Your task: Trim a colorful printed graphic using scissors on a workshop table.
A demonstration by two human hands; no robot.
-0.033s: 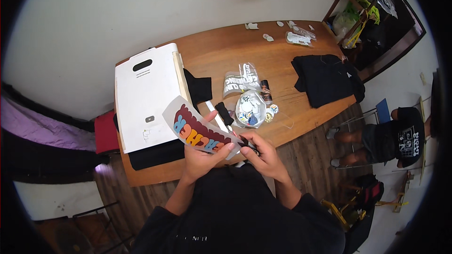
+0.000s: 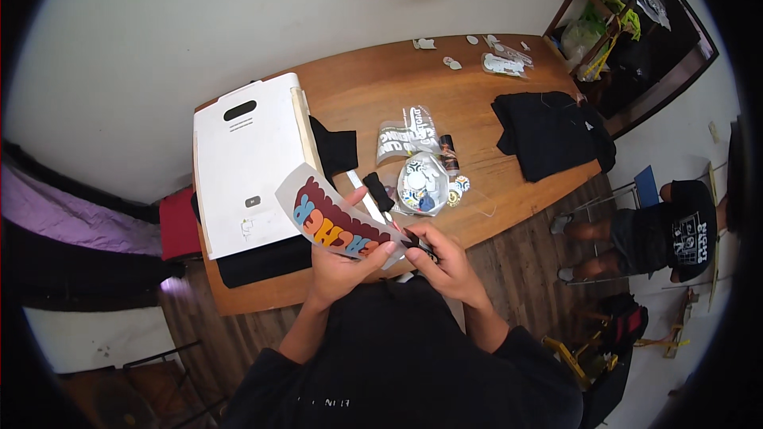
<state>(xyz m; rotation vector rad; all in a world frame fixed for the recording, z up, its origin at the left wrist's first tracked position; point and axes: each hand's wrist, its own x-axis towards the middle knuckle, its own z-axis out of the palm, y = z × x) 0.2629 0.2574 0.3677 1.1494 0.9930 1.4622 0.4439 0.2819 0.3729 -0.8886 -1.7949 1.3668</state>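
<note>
My left hand (image 2: pixel 343 270) is closed on a curled, translucent transfer film (image 2: pixel 288 189), thumb on its face and fingers beneath. Bold maroon, blue and orange lettering covers the film. At the film's right edge my right hand (image 2: pixel 447 262) is closed around a small dark-handled tool (image 2: pixel 412 240); my fingers hide most of it, so its kind is unclear. Just beyond my hands lie a rolled black cloth (image 2: pixel 378 191) and a clear bag (image 2: pixel 435 192) of round printed pieces. A dark printed can or tube (image 2: pixel 450 156) lies beside the bag.
A white heat-press-like machine (image 2: pixel 262 151) stands at the left of the wooden table (image 2: pixel 358 79), black fabric (image 2: pixel 338 149) under it. Folded black garments (image 2: pixel 548 135) lie at the right, more film (image 2: pixel 409 135) mid-table. Cut scraps (image 2: pixel 505 65) lie far back. A person (image 2: pixel 664 226) sits at right.
</note>
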